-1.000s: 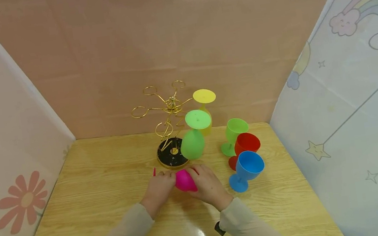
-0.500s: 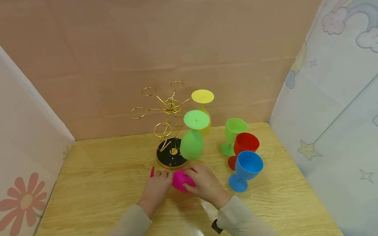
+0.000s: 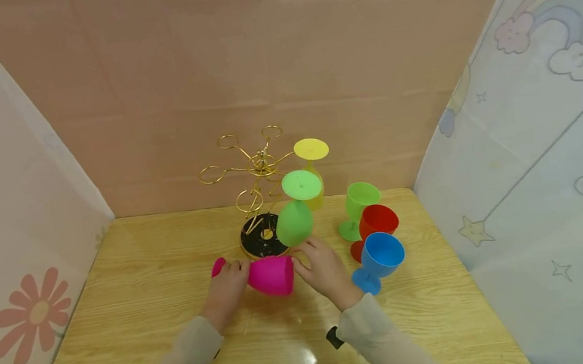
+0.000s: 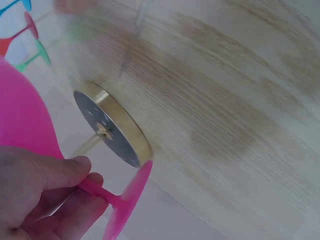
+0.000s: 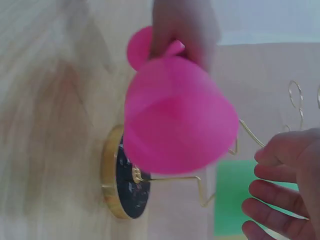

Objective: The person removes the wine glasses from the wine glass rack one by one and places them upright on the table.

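- I have the left hand (image 3: 225,291) pinching the pink cup (image 3: 272,275) by its thin stem, thumb on one side and fingers on the other.
- The pink cup is tipped on its side. Its round foot pokes out to the left of the left hand, and its big bowl is to the right, between my two hands.
- My right hand (image 3: 326,270) is spread, with its fingers apart and nothing in them. It is just beside the mouth of the pink cup, which faces it.
- The gold rack (image 3: 262,164) is past both hands. Its round black base (image 3: 254,243) sits on the bench (image 3: 144,327), and its wire arms end in rings.
- Just past the right hand's fingertips, the hanging green cup (image 3: 294,223) is upside down on the rack. I can't tell if the fingers touch it.
- Farther past the right hand, the yellow cup (image 3: 312,149) hangs upside down too.
- To the right of the right hand, three cups stand upright on the bench. The blue cup (image 3: 380,256) is nearest me, the red cup (image 3: 377,219) comes next, and the standing green cup (image 3: 362,197) is at the back.
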Demonstrator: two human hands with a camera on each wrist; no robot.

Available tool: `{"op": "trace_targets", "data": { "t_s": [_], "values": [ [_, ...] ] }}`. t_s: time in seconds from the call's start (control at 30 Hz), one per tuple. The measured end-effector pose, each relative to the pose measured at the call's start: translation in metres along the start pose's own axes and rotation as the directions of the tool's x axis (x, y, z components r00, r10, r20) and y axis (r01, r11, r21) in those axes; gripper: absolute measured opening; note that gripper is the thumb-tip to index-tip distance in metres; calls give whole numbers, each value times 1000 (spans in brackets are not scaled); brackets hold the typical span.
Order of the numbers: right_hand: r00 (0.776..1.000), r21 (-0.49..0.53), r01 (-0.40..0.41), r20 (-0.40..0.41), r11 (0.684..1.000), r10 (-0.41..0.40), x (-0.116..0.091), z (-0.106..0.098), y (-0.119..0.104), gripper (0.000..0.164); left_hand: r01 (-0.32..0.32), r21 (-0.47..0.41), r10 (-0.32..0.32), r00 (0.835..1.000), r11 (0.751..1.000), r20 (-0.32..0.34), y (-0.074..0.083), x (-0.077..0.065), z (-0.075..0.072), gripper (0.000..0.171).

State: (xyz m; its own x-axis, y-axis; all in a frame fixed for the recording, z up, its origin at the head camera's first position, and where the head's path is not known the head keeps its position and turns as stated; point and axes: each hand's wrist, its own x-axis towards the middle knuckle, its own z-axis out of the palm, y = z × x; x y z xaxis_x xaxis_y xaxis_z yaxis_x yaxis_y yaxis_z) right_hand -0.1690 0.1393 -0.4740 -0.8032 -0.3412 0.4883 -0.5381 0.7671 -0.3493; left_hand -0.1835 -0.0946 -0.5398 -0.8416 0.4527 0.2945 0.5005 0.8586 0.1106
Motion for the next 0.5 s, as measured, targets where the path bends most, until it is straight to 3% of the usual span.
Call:
{"op": "trace_targets", "data": {
  "t_s": [0.17, 0.3, 0.4, 0.5],
  "values": [
    [995, 25, -88, -44, 996, 89, 7, -12, 2, 14, 77, -76, -77, 997, 994, -1, -16, -1, 4, 39],
    [986, 41, -161, -47, 986, 162, 13, -22, 5, 14, 139, -168, -142, 990, 976, -5, -30, -3, 7, 44],
    [974, 67, -222, -38, 973, 225, 19, -29, 9, 17, 186, -264, -197, 980, 946, -12, -40, -7, 8, 39],
    [964, 96, -257, -47, 962, 262, 24, -36, 13, 19, 233, -367, -260, 965, 901, -27, -50, -10, 11, 34]
  ]
}}
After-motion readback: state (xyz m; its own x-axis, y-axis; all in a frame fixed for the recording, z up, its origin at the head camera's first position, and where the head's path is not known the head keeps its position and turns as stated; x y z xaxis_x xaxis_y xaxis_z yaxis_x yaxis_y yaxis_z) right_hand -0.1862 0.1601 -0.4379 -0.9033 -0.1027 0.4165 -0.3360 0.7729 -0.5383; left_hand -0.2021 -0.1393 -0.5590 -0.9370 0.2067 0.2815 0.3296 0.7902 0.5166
